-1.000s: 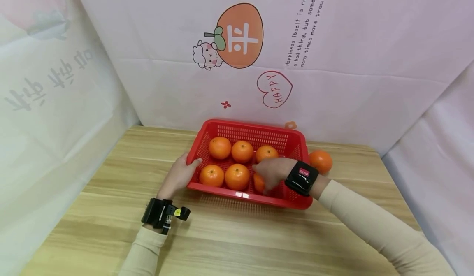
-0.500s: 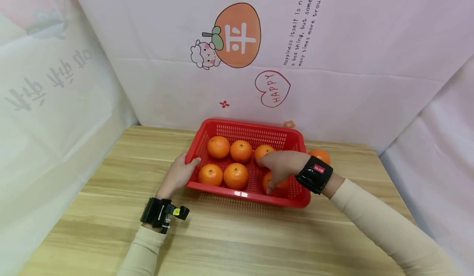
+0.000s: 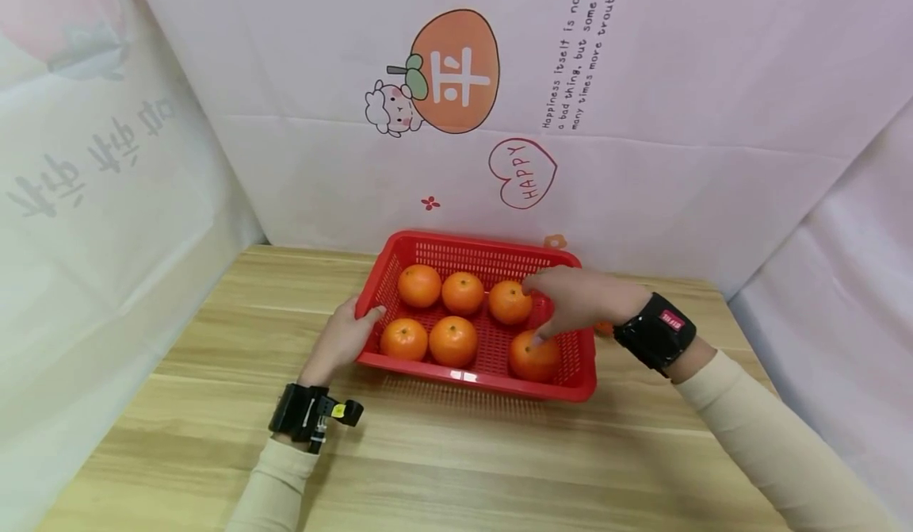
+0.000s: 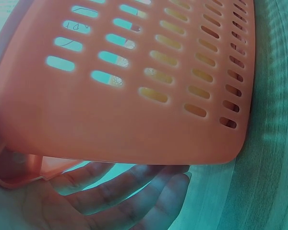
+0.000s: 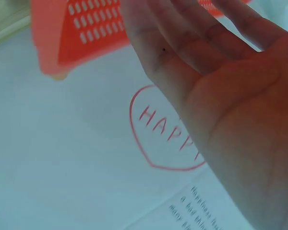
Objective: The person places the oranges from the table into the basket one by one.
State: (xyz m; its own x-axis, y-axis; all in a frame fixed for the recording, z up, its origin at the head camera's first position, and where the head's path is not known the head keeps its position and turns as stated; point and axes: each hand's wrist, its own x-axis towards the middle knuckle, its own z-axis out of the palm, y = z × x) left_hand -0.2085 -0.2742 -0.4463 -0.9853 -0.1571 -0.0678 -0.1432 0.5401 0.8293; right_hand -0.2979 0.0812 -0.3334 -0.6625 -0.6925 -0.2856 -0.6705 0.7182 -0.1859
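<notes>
A red plastic basket [image 3: 494,347] with slotted walls holds two rows of three oranges each. My left hand [image 3: 344,337] grips its left end, thumb over the rim; in the left wrist view the fingers [image 4: 127,191] pass outside the basket wall [image 4: 110,129]. Over the right end, my right hand [image 3: 581,298] is spread and holds nothing, its thumb tip overlapping the front right orange [image 3: 535,360]. The back right orange [image 3: 509,305] lies just left of its fingers. The right wrist view shows the bare palm [image 5: 240,96] beside the basket's corner [image 5: 50,48].
Another orange [image 3: 604,329] lies on the wooden table [image 3: 456,461] outside the basket's right end, mostly hidden by my right hand. A printed white cloth [image 3: 307,175] hangs close behind the basket, with more cloth at both sides.
My right hand shifted the front right orange rightward inside the basket, then let go and moved up and to the right. My left hand stays on the basket's left end.
</notes>
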